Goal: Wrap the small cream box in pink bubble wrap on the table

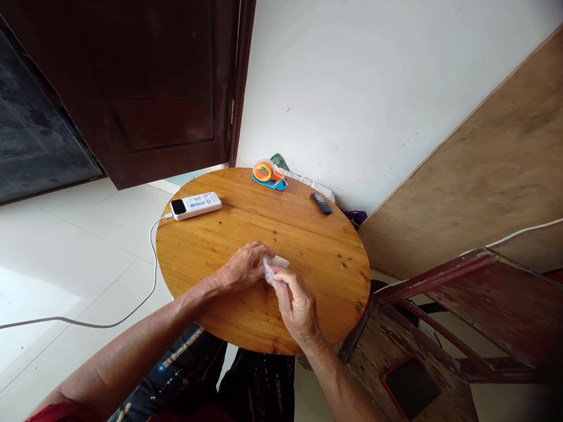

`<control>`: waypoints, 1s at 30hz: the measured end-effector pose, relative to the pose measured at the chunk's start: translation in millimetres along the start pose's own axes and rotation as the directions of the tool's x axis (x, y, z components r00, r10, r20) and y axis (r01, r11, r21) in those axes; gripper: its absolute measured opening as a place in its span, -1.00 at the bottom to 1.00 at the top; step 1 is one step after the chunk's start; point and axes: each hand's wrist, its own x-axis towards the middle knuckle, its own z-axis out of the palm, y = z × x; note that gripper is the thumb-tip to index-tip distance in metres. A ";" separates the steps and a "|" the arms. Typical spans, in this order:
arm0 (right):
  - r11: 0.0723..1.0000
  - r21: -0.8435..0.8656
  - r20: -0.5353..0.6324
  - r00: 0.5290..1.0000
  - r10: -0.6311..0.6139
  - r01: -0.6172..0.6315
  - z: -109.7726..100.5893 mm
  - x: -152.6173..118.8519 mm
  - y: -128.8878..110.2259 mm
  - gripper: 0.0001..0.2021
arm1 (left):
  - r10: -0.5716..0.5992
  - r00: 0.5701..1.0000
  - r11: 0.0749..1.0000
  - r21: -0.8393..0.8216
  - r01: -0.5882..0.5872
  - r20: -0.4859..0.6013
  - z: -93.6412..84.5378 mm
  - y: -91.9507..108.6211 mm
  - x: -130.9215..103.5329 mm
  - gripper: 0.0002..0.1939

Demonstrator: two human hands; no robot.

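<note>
Over the round wooden table, my left hand (245, 266) is closed with its fingertips at a crumpled piece of clear plastic wrap (268, 273). My right hand (299, 305) pinches the same wrap between thumb and forefinger from the other side. Just beyond the fingers a small whitish flat piece (280, 262) shows; whether it lies inside the wrap I cannot tell. The fingers hide part of the wrap.
The wooden table (308, 252) bears a white power bank (203, 203) with a cable, an orange and blue tape dispenser (269, 176) and a blurred dark object (321, 203). A white wall is behind; a worn wooden chair (396, 363) stands at the right.
</note>
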 end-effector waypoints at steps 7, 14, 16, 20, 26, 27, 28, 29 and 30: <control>0.995 -0.049 0.052 0.996 -0.079 0.082 4.0 -4.3 8.4 -0.69 | 0.099 0.987 0.984 0.133 -0.116 0.125 -9.3 -4.4 -16.0 -0.43; 0.985 0.028 0.033 0.985 0.172 -0.173 -8.7 16.1 4.3 -0.88 | -0.053 0.997 0.999 0.005 0.052 0.048 -1.8 7.2 -0.7 -0.65; 0.951 0.051 0.034 0.952 0.304 -0.305 -9.5 31.0 10.2 -0.89 | -0.223 0.969 0.972 -0.054 0.229 0.103 -5.7 10.5 5.6 -0.75; 0.858 0.155 0.152 0.870 0.469 -0.489 -2.1 61.4 38.6 -0.82 | -0.420 0.901 0.905 -0.029 0.425 0.111 -8.9 8.3 20.1 -0.76; 0.612 0.418 0.419 0.740 0.526 -0.671 -3.2 71.3 61.9 -0.43 | -0.432 0.902 0.891 0.149 0.429 -0.012 -1.7 3.7 33.7 -0.74; 0.582 0.456 0.468 0.738 0.486 -0.673 -4.4 69.7 61.6 -0.34 | -0.419 0.907 0.894 0.158 0.420 -0.045 -1.0 4.2 34.2 -0.74; 0.570 0.488 0.497 0.747 0.442 -0.662 -5.1 67.9 61.2 -0.27 | -0.402 0.913 0.899 0.154 0.409 -0.073 -0.8 4.9 34.0 -0.72; 0.575 0.509 0.502 0.764 0.406 -0.640 -5.0 66.3 60.9 -0.22 | -0.384 0.919 0.910 0.132 0.394 -0.093 -1.2 5.7 33.3 -0.69; 0.593 0.516 0.490 0.781 0.387 -0.618 -4.2 64.8 61.0 -0.21 | -0.368 0.925 0.922 0.087 0.376 -0.096 -2.2 6.3 32.1 -0.66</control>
